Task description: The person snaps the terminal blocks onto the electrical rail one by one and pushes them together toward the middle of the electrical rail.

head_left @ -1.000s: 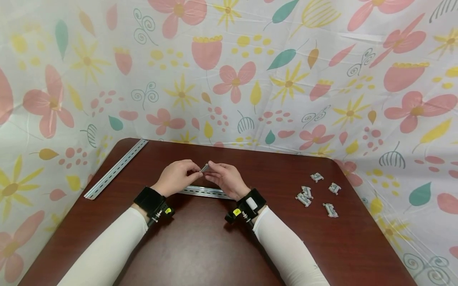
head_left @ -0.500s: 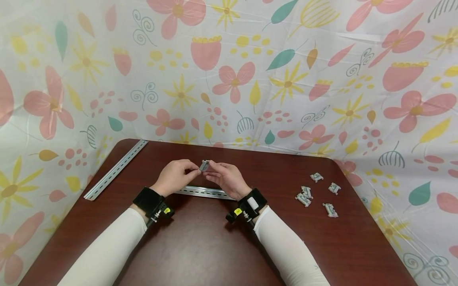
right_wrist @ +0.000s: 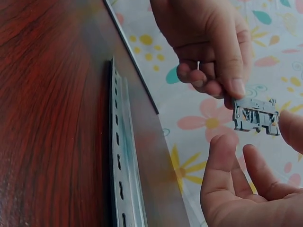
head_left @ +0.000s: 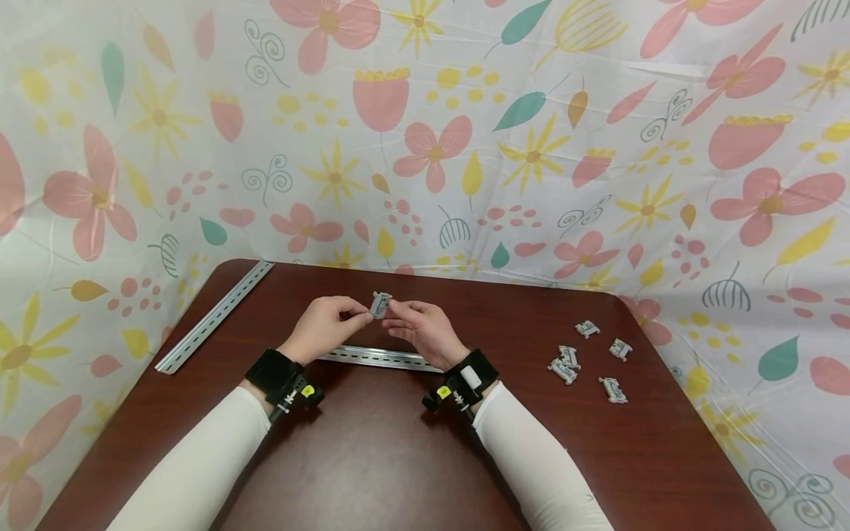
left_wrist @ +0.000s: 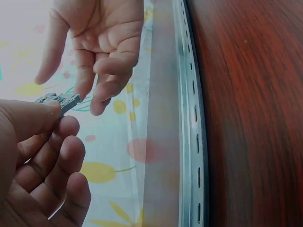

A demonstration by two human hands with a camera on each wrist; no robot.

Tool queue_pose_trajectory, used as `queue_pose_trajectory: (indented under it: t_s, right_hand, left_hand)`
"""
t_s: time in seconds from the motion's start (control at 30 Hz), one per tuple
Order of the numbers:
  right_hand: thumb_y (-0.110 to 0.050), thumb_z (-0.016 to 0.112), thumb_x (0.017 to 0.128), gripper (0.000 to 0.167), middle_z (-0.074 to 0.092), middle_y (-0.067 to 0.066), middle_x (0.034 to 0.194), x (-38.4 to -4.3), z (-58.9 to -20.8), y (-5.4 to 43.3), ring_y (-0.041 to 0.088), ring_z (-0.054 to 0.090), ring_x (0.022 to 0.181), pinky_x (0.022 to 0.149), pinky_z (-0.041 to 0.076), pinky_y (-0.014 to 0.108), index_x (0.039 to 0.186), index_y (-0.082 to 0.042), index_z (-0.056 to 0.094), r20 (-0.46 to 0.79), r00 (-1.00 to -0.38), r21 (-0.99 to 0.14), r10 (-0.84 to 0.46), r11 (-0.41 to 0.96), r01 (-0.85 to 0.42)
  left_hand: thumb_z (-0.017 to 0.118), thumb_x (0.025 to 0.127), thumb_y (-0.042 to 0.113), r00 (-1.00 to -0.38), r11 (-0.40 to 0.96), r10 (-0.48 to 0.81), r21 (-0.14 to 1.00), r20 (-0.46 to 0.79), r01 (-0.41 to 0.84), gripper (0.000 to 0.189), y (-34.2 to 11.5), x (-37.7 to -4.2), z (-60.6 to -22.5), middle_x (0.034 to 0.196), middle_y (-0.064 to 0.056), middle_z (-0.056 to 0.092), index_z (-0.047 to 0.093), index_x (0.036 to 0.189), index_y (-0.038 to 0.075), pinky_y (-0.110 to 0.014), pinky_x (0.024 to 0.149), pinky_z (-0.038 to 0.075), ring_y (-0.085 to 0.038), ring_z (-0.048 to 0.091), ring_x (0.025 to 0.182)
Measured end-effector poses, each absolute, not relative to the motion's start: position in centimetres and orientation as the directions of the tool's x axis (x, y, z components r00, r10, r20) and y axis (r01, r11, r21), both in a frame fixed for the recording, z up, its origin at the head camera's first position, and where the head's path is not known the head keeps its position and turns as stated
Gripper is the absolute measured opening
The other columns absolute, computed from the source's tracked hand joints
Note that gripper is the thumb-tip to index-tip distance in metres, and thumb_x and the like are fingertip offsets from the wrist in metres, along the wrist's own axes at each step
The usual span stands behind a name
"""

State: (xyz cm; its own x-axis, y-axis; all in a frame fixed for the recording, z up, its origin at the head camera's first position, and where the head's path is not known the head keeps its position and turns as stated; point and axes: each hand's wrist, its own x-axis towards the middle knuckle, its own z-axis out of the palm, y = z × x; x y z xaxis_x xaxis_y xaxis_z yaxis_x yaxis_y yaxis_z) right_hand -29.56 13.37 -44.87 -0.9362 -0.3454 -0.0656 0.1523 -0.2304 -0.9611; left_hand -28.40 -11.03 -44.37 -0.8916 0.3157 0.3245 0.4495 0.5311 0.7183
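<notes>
A small grey terminal block (head_left: 381, 304) is held up over the table, its flat side with metal parts facing me in the right wrist view (right_wrist: 256, 116). My left hand (head_left: 324, 329) pinches one end of it between thumb and index finger, the other fingers curling below. Close at the opposite end is my right hand (head_left: 425, 333), fingers loosely bent and spread, its thumb right by the block's edge. Below both hands lies a slotted metal DIN rail (head_left: 381, 358), partly covered by them.
Another slotted rail (head_left: 215, 317) lies slanted along the left side of the dark red table (head_left: 398, 457). Several more terminal blocks (head_left: 613, 390) are scattered at the right. A flower-patterned curtain (head_left: 438, 96) hangs behind the table.
The terminal block has turned from edge-on to showing its broad face. My right hand's fingers have loosened and drawn slightly rightward, while the left hand keeps its pinch.
</notes>
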Motion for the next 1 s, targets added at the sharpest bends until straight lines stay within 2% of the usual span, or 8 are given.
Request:
queue_pose_trajectory:
  t_s: [0.17,0.37,0.5,0.63,0.73,0.87,1.0]
  right_hand:
    - [-0.021,0.072,0.111,0.031,0.076,0.009,0.115,-29.6,-45.0,13.6,0.022,0.077,0.102,0.087,0.063,0.029,0.128,0.005,0.071,-0.059,-0.936,-0.968,-0.346,-0.209,0.138]
    - [-0.021,0.074,0.110,0.030,0.077,0.011,0.113,-29.6,-44.8,13.7,0.019,0.077,0.097,0.083,0.062,0.028,0.128,0.003,0.073,-0.023,-0.942,-0.975,-0.334,-0.199,0.094]
    - [-0.022,0.075,0.109,0.032,0.076,0.020,0.117,-29.6,-44.7,13.9,0.022,0.076,0.097,0.083,0.061,0.031,0.128,0.004,0.073,0.015,-0.950,-0.987,-0.312,-0.158,0.036]
    - [-0.025,0.075,0.109,0.031,0.075,0.024,0.121,-29.7,-44.7,14.3,0.031,0.075,0.103,0.088,0.062,0.038,0.129,-0.001,0.075,0.112,-0.955,-0.992,-0.276,0.020,-0.122]
    - [-0.026,0.076,0.109,0.030,0.078,0.015,0.119,-29.8,-44.6,14.7,0.035,0.075,0.105,0.091,0.061,0.045,0.130,-0.005,0.077,0.227,-0.942,-0.932,-0.247,0.227,-0.284]
    - [-0.021,0.080,0.106,0.028,0.077,0.005,0.119,-29.9,-44.5,15.1,0.027,0.075,0.105,0.093,0.059,0.047,0.131,-0.009,0.076,0.377,-0.895,-0.799,-0.240,0.405,-0.445]
    - [-0.012,0.083,0.103,0.031,0.073,0.006,0.121,-30.0,-44.4,15.4,0.020,0.072,0.105,0.091,0.060,0.042,0.132,-0.009,0.073,0.514,-0.806,-0.655,-0.294,0.472,-0.590]
  left_hand:
    - [0.079,0.107,0.028,-0.886,0.497,0.326,0.738,0.330,0.457,0.016,-11.1,-28.6,-44.6,0.104,0.004,0.081,0.088,0.111,0.015,-0.038,0.078,0.055,-0.018,0.067,0.089]
    - [0.080,0.106,0.027,-0.885,0.465,0.335,0.760,0.323,0.454,0.015,-11.0,-28.4,-44.3,0.100,0.005,0.081,0.088,0.110,0.015,-0.038,0.076,0.054,-0.027,0.069,0.088]
    - [0.080,0.106,0.027,-0.889,0.457,0.337,0.772,0.310,0.443,0.015,-11.0,-28.3,-44.1,0.098,0.005,0.080,0.088,0.110,0.015,-0.038,0.074,0.054,-0.028,0.069,0.085]
    - [0.079,0.107,0.027,-0.892,0.435,0.341,0.792,0.297,0.429,0.017,-11.1,-28.3,-44.1,0.096,0.000,0.080,0.087,0.110,0.012,-0.037,0.073,0.056,-0.030,0.071,0.083]
    - [0.079,0.108,0.027,-0.898,0.409,0.338,0.815,0.282,0.410,0.017,-11.2,-28.4,-44.1,0.095,-0.004,0.080,0.087,0.110,0.012,-0.037,0.075,0.058,-0.032,0.073,0.085]
    - [0.079,0.107,0.029,-0.908,0.365,0.332,0.853,0.255,0.373,0.017,-11.4,-28.5,-44.1,0.096,-0.009,0.080,0.087,0.108,0.014,-0.037,0.078,0.059,-0.037,0.074,0.089]
    - [0.080,0.106,0.031,-0.916,0.310,0.336,0.892,0.220,0.328,0.019,-11.4,-28.6,-44.0,0.099,-0.019,0.079,0.087,0.105,0.014,-0.036,0.077,0.060,-0.044,0.072,0.091]
